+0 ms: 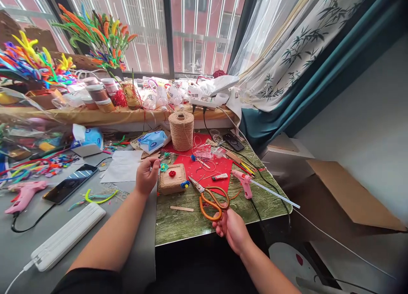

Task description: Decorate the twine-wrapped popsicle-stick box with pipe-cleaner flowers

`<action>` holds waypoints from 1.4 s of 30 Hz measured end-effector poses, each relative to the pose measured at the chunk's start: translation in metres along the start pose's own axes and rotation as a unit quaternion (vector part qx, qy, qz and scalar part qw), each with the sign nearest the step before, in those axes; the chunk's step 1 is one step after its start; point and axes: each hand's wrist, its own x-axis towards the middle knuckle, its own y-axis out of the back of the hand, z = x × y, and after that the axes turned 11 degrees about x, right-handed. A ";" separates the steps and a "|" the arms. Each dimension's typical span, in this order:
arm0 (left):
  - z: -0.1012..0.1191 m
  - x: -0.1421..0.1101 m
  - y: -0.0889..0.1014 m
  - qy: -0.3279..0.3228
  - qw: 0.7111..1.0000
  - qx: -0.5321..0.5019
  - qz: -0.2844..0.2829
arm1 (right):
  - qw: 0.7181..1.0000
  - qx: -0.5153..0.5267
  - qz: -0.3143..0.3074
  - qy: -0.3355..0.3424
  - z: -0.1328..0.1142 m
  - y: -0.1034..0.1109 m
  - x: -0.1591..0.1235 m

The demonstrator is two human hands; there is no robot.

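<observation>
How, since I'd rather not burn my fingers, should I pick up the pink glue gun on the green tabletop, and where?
I'd grip the pink glue gun by its handle, coming from the near side. The handle points that way, while the nozzle faces left; keep below the glue stick jutting out rightward.

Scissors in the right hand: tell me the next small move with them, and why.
I'd probably lay the scissors on the green tabletop: the right hand holds only their handles, the blades point towards the box, and the left hand is close by, beside the teal flower.
</observation>
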 end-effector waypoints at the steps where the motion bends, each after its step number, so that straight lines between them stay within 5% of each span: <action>1: -0.004 -0.001 0.000 -0.003 1.000 0.000 -0.004 | 1.000 0.003 0.005 0.025 0.003 0.000 -0.002; 5: -0.015 0.005 -0.001 0.000 1.000 -0.007 0.000 | 0.994 -0.019 0.005 0.110 0.017 -0.003 -0.012; 9: -0.021 0.011 -0.003 0.004 1.000 -0.026 -0.015 | 0.965 -0.154 -0.009 0.212 0.027 0.007 -0.025; 11: -0.024 0.010 -0.004 0.004 0.999 -0.042 -0.034 | 0.928 -0.246 -0.018 0.279 0.026 0.017 -0.027; 15: -0.026 0.007 -0.007 0.001 0.993 -0.073 -0.088 | 0.791 -0.412 0.009 0.453 0.010 0.034 -0.010; 16: -0.027 0.007 -0.007 0.000 0.992 -0.076 -0.096 | 0.776 -0.421 0.020 0.470 0.007 0.037 -0.004; 27: -0.025 0.011 -0.010 -0.002 0.992 -0.070 -0.108 | 0.731 -0.450 0.056 0.510 0.008 0.037 0.011; 37: -0.037 0.009 -0.019 0.003 0.991 -0.050 -0.121 | 0.730 -0.490 0.083 0.469 0.013 0.047 0.016; 42: -0.033 0.007 -0.021 -0.011 0.992 -0.034 -0.118 | 0.712 -0.544 0.024 0.442 -0.003 0.046 0.011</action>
